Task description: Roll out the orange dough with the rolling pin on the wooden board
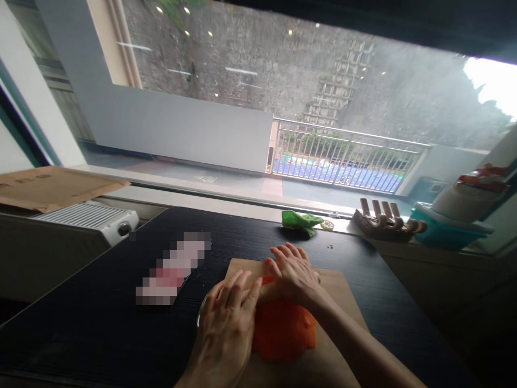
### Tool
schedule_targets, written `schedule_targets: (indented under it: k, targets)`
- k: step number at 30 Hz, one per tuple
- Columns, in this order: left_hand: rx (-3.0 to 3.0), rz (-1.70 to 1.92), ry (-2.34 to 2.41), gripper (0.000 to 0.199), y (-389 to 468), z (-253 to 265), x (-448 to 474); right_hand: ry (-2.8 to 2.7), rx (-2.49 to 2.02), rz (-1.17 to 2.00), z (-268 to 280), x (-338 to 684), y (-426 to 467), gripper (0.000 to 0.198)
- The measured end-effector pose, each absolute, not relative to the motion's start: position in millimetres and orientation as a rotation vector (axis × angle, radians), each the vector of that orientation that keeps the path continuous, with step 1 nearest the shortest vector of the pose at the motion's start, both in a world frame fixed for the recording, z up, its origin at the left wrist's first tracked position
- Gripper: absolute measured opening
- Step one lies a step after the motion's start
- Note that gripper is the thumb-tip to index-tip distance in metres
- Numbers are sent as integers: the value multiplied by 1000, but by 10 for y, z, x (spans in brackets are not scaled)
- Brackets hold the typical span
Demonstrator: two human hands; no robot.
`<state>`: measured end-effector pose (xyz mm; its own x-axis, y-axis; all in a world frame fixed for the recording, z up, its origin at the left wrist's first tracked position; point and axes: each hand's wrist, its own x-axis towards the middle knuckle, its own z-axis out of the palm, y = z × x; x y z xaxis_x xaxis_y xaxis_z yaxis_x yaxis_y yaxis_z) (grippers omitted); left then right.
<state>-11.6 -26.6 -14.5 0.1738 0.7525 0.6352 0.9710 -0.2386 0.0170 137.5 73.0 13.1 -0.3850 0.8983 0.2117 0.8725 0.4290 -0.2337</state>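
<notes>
A sheet of orange dough or clay lies flattened on a wooden board. Across its far part runs a light rolling pin, its ends mostly covered by my hands. My left hand rests on the pin's left end, fingers stretched forward and slightly apart. On the right end lies the palm of my right hand, with its fingers extended and spread past the pin. A clear, shiny edge shows beside my left hand; I cannot make out what it belongs to.
The board lies on a black table. A blurred-out pinkish item is at left, a crumpled green cloth at the far edge. Beyond are a brown rack, a teal bin, a radiator and a window.
</notes>
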Motion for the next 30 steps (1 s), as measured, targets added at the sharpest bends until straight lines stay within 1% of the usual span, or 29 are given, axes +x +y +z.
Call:
schedule_targets:
  k: [5, 9, 15, 19, 22, 26, 30]
  targets:
    - [-2051, -662, -1780, 36, -143, -33, -194, -2423, -1578, 356, 175, 1143, 1200, 46]
    - [-2101, -611, -2034, 31, -6, 186, -150, -2455, -1529, 368, 159, 1089, 1310, 44]
    - [-2101, -385, -2301, 37, 525, 277, -147, -2483, -1576, 402, 70, 1122, 1329, 42]
    - [-2261, -257, -2246, 37, 643, 270, -185, -2388, -1671, 400, 58, 1162, 1272, 46]
    - [-2322, -201, -2181, 42, 576, 274, -188, -2263, -1767, 365, 107, 1195, 1165, 47]
    - [-2332, -228, -2116, 49, 510, 244, -193, -2162, -1861, 296, 183, 1208, 1023, 42]
    - [-2362, -255, -2105, 47, 554, 232, -202, -2187, -1928, 328, 202, 1202, 997, 36]
